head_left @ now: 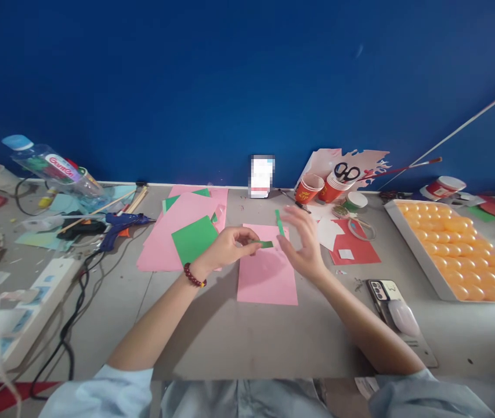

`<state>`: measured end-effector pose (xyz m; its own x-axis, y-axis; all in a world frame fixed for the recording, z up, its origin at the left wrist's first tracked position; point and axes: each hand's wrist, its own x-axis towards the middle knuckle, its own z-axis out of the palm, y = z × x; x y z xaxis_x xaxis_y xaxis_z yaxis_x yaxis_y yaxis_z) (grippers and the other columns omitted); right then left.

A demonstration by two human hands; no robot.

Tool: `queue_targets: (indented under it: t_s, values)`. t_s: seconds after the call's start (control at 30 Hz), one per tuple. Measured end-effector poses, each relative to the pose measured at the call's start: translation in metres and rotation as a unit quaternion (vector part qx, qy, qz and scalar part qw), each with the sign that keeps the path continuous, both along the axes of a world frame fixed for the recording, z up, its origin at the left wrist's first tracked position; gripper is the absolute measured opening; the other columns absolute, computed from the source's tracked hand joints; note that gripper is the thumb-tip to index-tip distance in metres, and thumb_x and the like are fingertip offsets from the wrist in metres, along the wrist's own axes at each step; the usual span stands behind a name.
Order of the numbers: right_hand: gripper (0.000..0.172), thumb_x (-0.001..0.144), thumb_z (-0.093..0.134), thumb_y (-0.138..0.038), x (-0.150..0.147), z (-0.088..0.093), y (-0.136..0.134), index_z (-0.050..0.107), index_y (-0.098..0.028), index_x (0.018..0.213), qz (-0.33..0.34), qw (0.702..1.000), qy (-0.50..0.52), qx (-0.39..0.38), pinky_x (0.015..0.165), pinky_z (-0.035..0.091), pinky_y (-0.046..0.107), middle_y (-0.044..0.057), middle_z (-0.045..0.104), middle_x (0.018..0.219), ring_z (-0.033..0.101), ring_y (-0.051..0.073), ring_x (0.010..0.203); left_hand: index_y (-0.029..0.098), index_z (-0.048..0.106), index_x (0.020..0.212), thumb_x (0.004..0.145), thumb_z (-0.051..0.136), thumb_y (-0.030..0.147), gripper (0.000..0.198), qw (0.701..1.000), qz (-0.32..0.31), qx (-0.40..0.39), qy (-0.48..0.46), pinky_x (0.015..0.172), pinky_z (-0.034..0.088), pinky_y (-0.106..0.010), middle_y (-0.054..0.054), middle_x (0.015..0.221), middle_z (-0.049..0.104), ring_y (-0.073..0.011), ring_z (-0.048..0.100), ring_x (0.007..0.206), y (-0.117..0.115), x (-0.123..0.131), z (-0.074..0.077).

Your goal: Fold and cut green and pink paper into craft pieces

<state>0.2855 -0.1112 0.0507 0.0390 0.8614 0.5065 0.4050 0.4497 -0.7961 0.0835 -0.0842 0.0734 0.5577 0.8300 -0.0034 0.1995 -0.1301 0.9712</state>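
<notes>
Pinched between the thumb and fingers of my left hand (241, 242) is a short green paper strip (267, 244), its free end pointing right. My right hand (303, 244) is open, with thumb and fingers spread. Another narrow green paper strip (278, 220) stands out by the right thumb tip; whether it touches the thumb I cannot tell. Both hands are above a pink paper sheet (267, 284) on the grey table. A green paper square (192, 239) lies on larger pink sheets (158, 249) left of my left hand.
A blue glue gun (119, 227), a power strip (25, 313) and a plastic bottle (55, 165) are at left. Red paper cups (309, 188) and red paper (364, 247) lie beyond my right hand. A phone (382, 296) and a tray of orange balls (404, 247) are at right.
</notes>
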Motion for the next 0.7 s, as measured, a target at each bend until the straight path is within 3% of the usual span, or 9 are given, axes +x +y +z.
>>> queue_targets:
  t_s: [0.1,0.17,0.27,0.4,0.57,0.7]
  values:
    - [0.012,0.081,0.062,-0.028,-0.001,0.008,-0.004,0.068,-0.029,0.092,0.125,0.99,-0.058,-0.037,0.096,0.039,0.045,0.005,0.067,0.102,0.058,0.024,0.103,0.018,0.067,0.076,0.079,0.062,0.035,0.019,0.999,-0.025,0.01,0.019,0.067,0.046,-0.024,-0.002,0.072,0.066,-0.0135,0.058,0.069,-0.003,-0.001,0.006]
    - [0.009,0.082,0.061,-0.029,-0.002,0.009,-0.005,0.068,-0.027,0.087,0.155,0.984,-0.032,-0.079,0.087,0.044,0.041,0.004,0.068,0.091,0.061,0.022,0.091,0.018,0.067,0.075,0.079,0.061,0.034,0.018,0.999,-0.028,0.013,0.029,0.068,0.046,-0.024,-0.003,0.074,0.066,-0.014,0.059,0.071,-0.004,-0.002,0.01]
    - [0.008,0.082,0.061,-0.03,-0.001,0.007,-0.005,0.067,-0.025,0.08,0.17,0.975,0.011,-0.141,0.079,0.045,0.037,0.003,0.067,0.082,0.06,0.02,0.081,0.018,0.069,0.082,0.08,0.058,0.033,0.019,0.999,-0.031,0.017,0.035,0.069,0.048,-0.026,-0.003,0.073,0.066,-0.0156,0.061,0.072,-0.004,-0.005,0.014]
    - [0.01,0.081,0.061,-0.031,-0.001,0.007,-0.005,0.064,-0.023,0.076,0.161,0.971,0.052,-0.169,0.075,0.044,0.034,0.003,0.063,0.078,0.057,0.018,0.076,0.019,0.066,0.095,0.081,0.049,0.026,0.023,0.999,-0.001,0.028,0.02,0.072,0.048,-0.027,-0.004,0.08,0.067,-0.0174,0.063,0.08,0.001,-0.011,0.013]
    - [0.016,0.079,0.064,-0.037,-0.004,0.01,-0.008,0.063,-0.022,0.073,0.126,0.961,0.121,-0.213,0.07,0.044,0.032,0.001,0.06,0.075,0.053,0.016,0.073,0.019,0.055,0.059,0.082,0.037,0.023,0.029,0.992,0.091,0.065,0.057,0.064,0.044,-0.026,-0.001,0.063,0.059,-0.0146,0.056,0.065,0.01,-0.019,0.005]
    - [0.021,0.078,0.065,-0.041,-0.006,0.011,-0.01,0.062,-0.022,0.072,0.137,0.934,0.206,-0.259,0.059,0.042,0.027,-0.001,0.056,0.068,0.049,0.012,0.062,0.019,0.053,0.057,0.089,0.037,0.036,0.039,0.993,0.083,0.056,0.059,0.067,0.044,-0.027,-0.001,0.061,0.058,-0.0151,0.055,0.064,0.01,-0.016,0.003]
